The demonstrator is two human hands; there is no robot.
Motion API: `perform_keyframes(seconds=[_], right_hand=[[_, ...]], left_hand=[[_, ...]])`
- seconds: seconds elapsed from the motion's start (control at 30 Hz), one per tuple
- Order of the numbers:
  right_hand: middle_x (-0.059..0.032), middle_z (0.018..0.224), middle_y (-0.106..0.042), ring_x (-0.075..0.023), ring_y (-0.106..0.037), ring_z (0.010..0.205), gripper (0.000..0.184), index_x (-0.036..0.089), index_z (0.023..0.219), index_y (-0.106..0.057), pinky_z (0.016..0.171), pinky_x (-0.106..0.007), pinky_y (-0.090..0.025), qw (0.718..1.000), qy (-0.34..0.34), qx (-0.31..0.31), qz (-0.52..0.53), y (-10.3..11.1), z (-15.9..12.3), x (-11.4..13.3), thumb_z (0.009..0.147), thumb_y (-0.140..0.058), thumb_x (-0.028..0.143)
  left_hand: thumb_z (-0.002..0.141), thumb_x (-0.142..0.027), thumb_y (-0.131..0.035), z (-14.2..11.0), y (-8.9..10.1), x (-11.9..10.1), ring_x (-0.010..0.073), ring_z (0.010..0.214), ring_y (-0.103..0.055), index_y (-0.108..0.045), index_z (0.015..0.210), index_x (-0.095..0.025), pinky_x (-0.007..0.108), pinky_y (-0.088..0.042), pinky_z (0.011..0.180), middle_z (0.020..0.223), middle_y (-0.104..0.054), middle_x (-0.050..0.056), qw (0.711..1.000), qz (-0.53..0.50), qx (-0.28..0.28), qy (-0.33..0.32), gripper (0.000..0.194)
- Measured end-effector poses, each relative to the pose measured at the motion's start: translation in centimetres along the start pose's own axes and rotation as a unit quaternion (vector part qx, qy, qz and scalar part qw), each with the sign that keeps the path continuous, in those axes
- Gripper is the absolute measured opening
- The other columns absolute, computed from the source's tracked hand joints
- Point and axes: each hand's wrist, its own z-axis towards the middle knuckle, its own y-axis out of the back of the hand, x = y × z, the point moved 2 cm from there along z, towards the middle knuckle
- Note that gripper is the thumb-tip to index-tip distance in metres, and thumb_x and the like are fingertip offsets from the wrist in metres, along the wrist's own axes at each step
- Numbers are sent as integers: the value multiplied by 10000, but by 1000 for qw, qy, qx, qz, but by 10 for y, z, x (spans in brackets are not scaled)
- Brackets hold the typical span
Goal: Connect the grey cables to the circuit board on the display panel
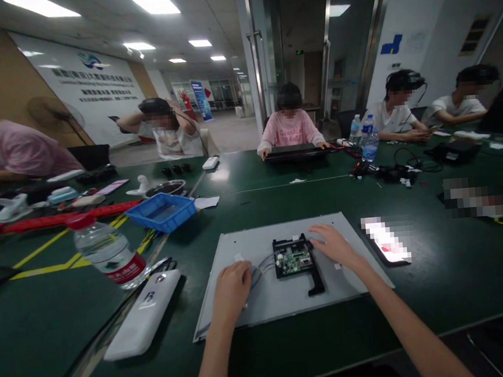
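Observation:
A flat light-grey panel lies on the green table in front of me. On it rests a black plastic bracket with a green circuit board set in it. Grey cables run from the board's left side toward my left hand. That hand is closed, fingers curled down at the cables; what is between the fingertips is hidden. My right hand lies over the panel beside the bracket's upper right corner, its fingers stretched out. Small white pieces stick to the panel.
Left of the panel are a white power bank, a water bottle and a blue tray. A lit phone lies to the right. Across the table, a person in pink holds a dark panel; other people sit on both sides.

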Motion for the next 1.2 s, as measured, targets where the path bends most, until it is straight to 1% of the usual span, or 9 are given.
perform_keyframes(seconds=[0.13, 0.3, 0.43, 0.57, 0.7, 0.87, 0.97, 1.1, 1.2], right_hand=[[-94, 1212, -589, -217, -493, 1151, 336, 203, 1168, -596, 1008, -373, -354, 997, 56, 57, -6, -17, 19, 19, 858, -522, 306], [-73, 1102, -653, -205, -563, 1039, 239, 225, 1047, -671, 928, -318, -400, 994, 46, 92, -46, -30, 31, 27, 871, -510, 242], [-60, 1016, -681, -191, -581, 984, 248, 227, 983, -695, 875, -275, -411, 993, 5, 79, -88, -34, 33, 28, 890, -468, 195], [-55, 989, -684, -180, -582, 965, 245, 217, 960, -695, 874, -257, -401, 994, -9, 58, -96, -37, 34, 31, 885, -466, 172], [-48, 993, -679, -171, -574, 969, 229, 203, 943, -685, 884, -248, -392, 994, -17, 29, -104, -28, 34, 33, 885, -466, 172], [-53, 1027, -665, -181, -561, 994, 232, 193, 991, -665, 898, -267, -390, 991, -30, -45, -122, 8, 17, 15, 888, -458, 177], [-69, 1012, -664, -194, -560, 1001, 225, 185, 946, -676, 911, -289, -388, 987, -55, -49, -144, 24, 0, -7, 876, -464, 162], [-70, 1013, -666, -191, -573, 995, 240, 184, 931, -689, 920, -295, -396, 988, -91, -25, -122, 25, -19, -31, 857, -463, 146], [-67, 1047, -664, -190, -579, 1005, 259, 181, 984, -682, 923, -301, -407, 991, -103, -30, -80, 20, -27, -41, 844, -466, 155]], left_hand=[[879, -250, -409, 0, 4, 0, 221, 972, -620, -613, 1045, -204, 354, -423, 907, 1045, -680, 70, 1000, -1, -10, 0, 267], [894, -261, -385, -1, 4, 0, 222, 995, -611, -597, 1076, -201, 360, -416, 917, 1070, -669, 77, 1000, 7, -5, -1, 286], [888, -254, -382, -1, 1, 2, 230, 1020, -597, -603, 1072, -186, 361, -411, 928, 1103, -655, 85, 1000, 14, 1, 4, 295], [892, -246, -364, 0, -3, 6, 224, 1033, -589, -604, 1080, -183, 351, -404, 937, 1114, -646, 84, 1000, 18, -2, -4, 311], [897, -234, -352, 0, -5, 9, 224, 1004, -595, -625, 1033, -188, 354, -418, 910, 1091, -651, 81, 1000, 12, 6, -13, 309], [892, -212, -362, 0, -5, 12, 218, 965, -604, -634, 1002, -183, 348, -420, 895, 1043, -662, 78, 1000, 4, -15, -26, 295], [887, -211, -372, -1, -4, 11, 221, 953, -610, -640, 985, -178, 349, -426, 885, 1023, -668, 78, 999, 9, -18, -26, 287], [869, -202, -391, -2, -2, 7, 226, 948, -615, -637, 977, -182, 354, -429, 880, 1010, -673, 72, 999, 26, -16, -15, 269], [854, -198, -409, -3, -1, 4, 224, 952, -616, -632, 976, -190, 349, -430, 881, 1006, -676, 68, 999, 29, -18, -8, 254]])
